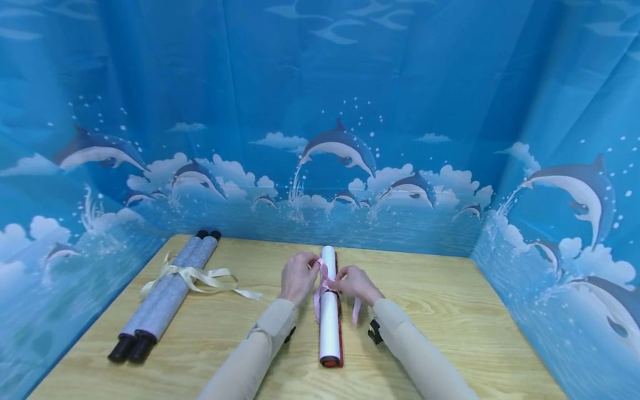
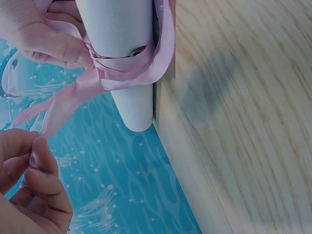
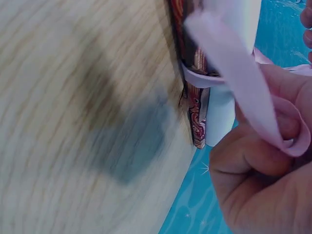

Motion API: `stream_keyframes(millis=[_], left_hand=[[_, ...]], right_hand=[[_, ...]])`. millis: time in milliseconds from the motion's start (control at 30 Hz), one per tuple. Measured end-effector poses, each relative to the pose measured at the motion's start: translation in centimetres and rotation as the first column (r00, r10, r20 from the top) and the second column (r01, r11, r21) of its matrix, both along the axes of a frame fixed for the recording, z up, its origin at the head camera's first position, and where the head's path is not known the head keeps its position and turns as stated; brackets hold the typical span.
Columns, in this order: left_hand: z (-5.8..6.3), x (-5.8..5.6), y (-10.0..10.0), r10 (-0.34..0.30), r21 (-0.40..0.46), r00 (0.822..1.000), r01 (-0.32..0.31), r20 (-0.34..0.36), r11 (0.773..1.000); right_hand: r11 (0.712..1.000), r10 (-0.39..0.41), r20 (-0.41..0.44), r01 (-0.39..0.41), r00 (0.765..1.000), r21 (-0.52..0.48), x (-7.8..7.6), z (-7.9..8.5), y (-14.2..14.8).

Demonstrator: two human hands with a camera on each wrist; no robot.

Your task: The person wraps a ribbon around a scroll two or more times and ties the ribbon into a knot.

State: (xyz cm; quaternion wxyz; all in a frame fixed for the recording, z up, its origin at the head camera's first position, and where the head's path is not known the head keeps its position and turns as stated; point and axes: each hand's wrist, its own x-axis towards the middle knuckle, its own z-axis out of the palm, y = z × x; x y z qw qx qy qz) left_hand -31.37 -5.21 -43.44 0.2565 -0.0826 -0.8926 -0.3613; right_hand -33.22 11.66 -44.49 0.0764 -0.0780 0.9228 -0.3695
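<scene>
A white paper roll (image 1: 329,328) with a dark end and a red-patterned strip (image 3: 197,117) along its side lies lengthwise before me. Pink ribbon (image 2: 127,70) wraps around its middle, crossing on top. My left hand (image 1: 299,276) pinches a length of this ribbon between thumb and fingertips, held out from the roll in the left wrist view. My right hand (image 1: 356,283) grips the ribbon close by the crossing. In the right wrist view, a ribbon loop passes over the curled right fingers (image 3: 248,156) and its loose tail hangs in front of the roll.
To the left lie two grey rolls (image 1: 167,297) with black ends, side by side, tied with a cream ribbon (image 1: 192,276) in a bow. They rest on a wood-grain table (image 1: 430,311). A blue dolphin-printed curtain (image 1: 280,83) encloses the back and sides.
</scene>
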Motion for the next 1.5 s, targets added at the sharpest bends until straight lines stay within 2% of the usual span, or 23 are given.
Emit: stream_keyframes(millis=[200,333,667,833,1067,1300,1500], left_hand=[[0.1,0.1,0.1,-0.004,0.004,1.0,0.004,-0.016,1.0],[0.1,0.1,0.1,-0.015,0.007,1.0,0.015,-0.023,1.0],[0.1,0.3,0.3,-0.028,0.011,0.999,0.028,-0.03,1.0],[0.0,0.2,0.3,-0.022,0.001,0.999,0.022,-0.042,1.0],[-0.1,0.2,0.2,-0.017,-0.003,0.999,0.017,-0.044,1.0],[-0.4,0.4,-0.1,-0.022,0.014,1.0,0.022,-0.003,1.0],[-0.6,0.8,-0.7,-0.03,0.048,0.996,0.026,0.086,0.999]], right_hand=[[0.993,0.044,0.012,-0.043,0.999,-0.107,-0.1,-0.2,-0.3],[0.983,0.035,0.029,-0.029,0.999,-0.182,-0.3,-0.5,-0.4],[0.959,0.045,0.096,-0.016,0.994,-0.282,-0.7,-0.8,-0.4],[0.959,0.051,0.11,-0.018,0.993,-0.283,-0.8,-0.7,-0.3],[0.974,0.079,0.051,-0.067,0.996,-0.214,-0.9,-0.6,0.2],[0.953,0.115,0.074,-0.089,0.991,-0.288,-1.1,-0.7,0.9],[0.953,0.075,0.077,-0.048,0.994,-0.299,-1.1,-0.5,1.2]])
